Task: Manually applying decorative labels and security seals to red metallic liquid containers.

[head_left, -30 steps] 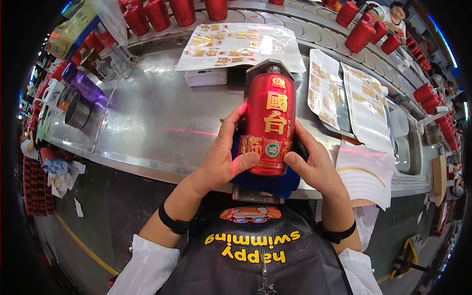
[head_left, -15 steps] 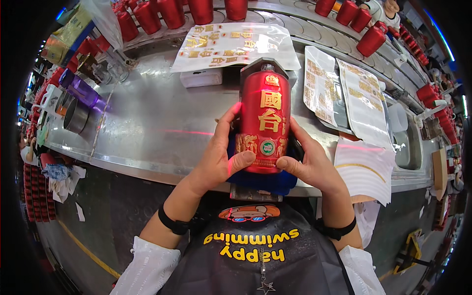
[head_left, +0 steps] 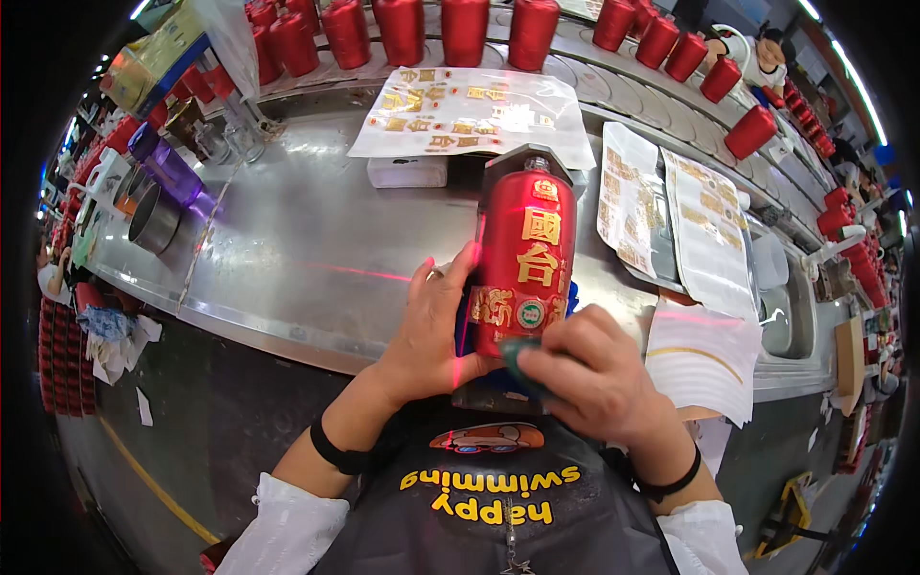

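Note:
A red bottle (head_left: 529, 230) with gold characters, a gold decorated band and a round green-and-white emblem lies tilted back in a dark holder (head_left: 494, 173) at the bench edge. My left hand (head_left: 431, 331) grips its lower left side, with the thumb near the base. At the bottle's lower right, my right hand (head_left: 599, 374) is closed round a small dark green piece (head_left: 520, 358), pressing it to the base near the band. Whether that piece is a cloth or a scraper I cannot tell. Blue material (head_left: 573, 297) shows beside the bottle. Red laser lines cross it.
Sheets of gold stickers (head_left: 470, 113) rest on a white block (head_left: 407, 172); more sheets (head_left: 707, 216) lie right, by a sink (head_left: 788, 311). Left stand a purple bottle (head_left: 168, 168) and a metal pot (head_left: 153, 220). Red bottles (head_left: 401, 34) line a conveyor; a co-worker (head_left: 765, 59) sits beyond.
My right hand has left the bottle's right side and now presses a green piece at its base. My left hand stays on the bottle. The view has shifted slightly; conveyor bottles have moved.

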Motion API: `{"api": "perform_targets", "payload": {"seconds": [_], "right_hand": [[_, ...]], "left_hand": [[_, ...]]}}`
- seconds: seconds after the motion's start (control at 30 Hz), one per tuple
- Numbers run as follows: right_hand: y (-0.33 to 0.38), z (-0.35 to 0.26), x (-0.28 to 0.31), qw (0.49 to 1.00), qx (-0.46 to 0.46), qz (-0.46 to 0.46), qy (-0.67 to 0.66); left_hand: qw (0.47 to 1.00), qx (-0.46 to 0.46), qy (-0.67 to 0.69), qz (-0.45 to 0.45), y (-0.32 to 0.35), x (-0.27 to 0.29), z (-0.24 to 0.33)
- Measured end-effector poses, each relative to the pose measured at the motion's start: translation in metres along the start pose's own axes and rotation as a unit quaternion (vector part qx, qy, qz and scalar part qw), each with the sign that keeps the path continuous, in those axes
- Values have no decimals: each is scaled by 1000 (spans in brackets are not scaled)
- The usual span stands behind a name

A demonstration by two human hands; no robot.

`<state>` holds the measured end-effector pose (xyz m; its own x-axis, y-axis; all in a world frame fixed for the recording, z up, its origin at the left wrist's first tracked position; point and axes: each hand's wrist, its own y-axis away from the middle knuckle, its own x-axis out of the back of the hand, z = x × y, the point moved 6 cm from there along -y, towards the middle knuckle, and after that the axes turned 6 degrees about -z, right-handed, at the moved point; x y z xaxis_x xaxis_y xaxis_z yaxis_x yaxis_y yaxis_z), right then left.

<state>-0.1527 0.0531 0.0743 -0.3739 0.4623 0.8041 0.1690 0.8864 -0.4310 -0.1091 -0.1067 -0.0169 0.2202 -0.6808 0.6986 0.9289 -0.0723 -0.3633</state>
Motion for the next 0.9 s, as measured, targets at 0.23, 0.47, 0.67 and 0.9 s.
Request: {"api": "perform_targets", "payload": {"seconds": [0.23,0.47,0.67,0.9], "right_hand": [[54,60,-26,802,-322,196,-463],[63,70,-42,776,-360,190,-482],[67,75,-46,783,-369,177,-468],[63,73,-44,791,-371,174,-454]], "left_hand": [[988,-73,-122,62,-6,24,28],[923,42,383,10,-7,1,-11],[928,82,362,44,-13,-18,-22],[891,93,429,114,-10,-11,-15]]}}
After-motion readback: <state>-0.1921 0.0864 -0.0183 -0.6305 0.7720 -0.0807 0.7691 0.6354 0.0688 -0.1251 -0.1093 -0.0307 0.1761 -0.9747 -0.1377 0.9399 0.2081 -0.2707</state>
